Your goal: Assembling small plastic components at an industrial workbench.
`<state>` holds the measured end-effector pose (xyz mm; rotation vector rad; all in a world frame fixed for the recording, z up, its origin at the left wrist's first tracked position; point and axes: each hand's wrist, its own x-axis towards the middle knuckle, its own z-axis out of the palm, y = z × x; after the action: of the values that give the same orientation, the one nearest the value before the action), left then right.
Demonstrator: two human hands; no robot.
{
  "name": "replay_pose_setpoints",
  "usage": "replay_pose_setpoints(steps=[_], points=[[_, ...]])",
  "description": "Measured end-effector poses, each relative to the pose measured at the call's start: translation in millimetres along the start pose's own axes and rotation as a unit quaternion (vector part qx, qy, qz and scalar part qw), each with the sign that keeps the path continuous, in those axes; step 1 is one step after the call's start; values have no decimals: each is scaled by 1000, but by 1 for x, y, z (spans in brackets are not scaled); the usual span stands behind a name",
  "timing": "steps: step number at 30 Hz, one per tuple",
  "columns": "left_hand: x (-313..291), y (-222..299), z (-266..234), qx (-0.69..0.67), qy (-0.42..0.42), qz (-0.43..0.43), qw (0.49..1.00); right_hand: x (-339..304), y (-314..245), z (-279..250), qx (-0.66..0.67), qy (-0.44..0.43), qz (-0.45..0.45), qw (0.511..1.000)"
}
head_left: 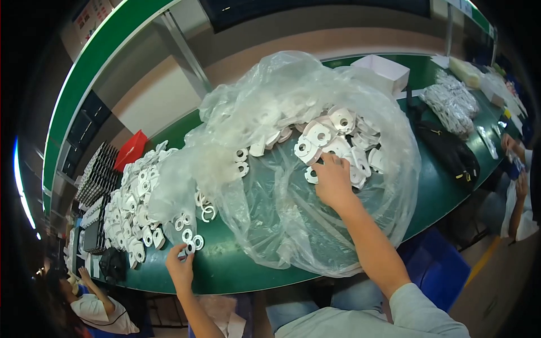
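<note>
A big clear plastic bag (265,225) lies spread open on the green table, with a pile of white plastic parts with round holes (320,135) inside it. My right hand (333,181) reaches into the bag, its bent fingers closed on a white plastic part at the pile's near edge; the fingertips are partly hidden among the parts. Farther left, near the table's front edge, my left hand (180,269) pinches a white ring (191,247) between thumb and fingers. Beside it lie other loose white rings (198,242).
A heap of white parts (132,197) covers the table's left side, with a red bin (131,151) and stacked dark trays (98,174) behind. To the right are a black bag (445,149), bagged white pieces (449,101) and a white box (383,72). Other people sit at both ends.
</note>
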<state>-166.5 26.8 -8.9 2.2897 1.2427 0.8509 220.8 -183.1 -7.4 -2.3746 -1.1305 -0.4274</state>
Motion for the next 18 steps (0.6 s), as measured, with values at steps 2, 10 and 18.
replay_pose_setpoints(steps=[2,10,18], points=[[-4,-7,-6,17,15,48,999,0,1,-1,13,-43,0,999],[-9,26,1,-2,80,57,995,7,-7,-12,117,39,-8,992],[-2,94,27,-373,46,-77,924,6,-34,-21,383,42,12,923]])
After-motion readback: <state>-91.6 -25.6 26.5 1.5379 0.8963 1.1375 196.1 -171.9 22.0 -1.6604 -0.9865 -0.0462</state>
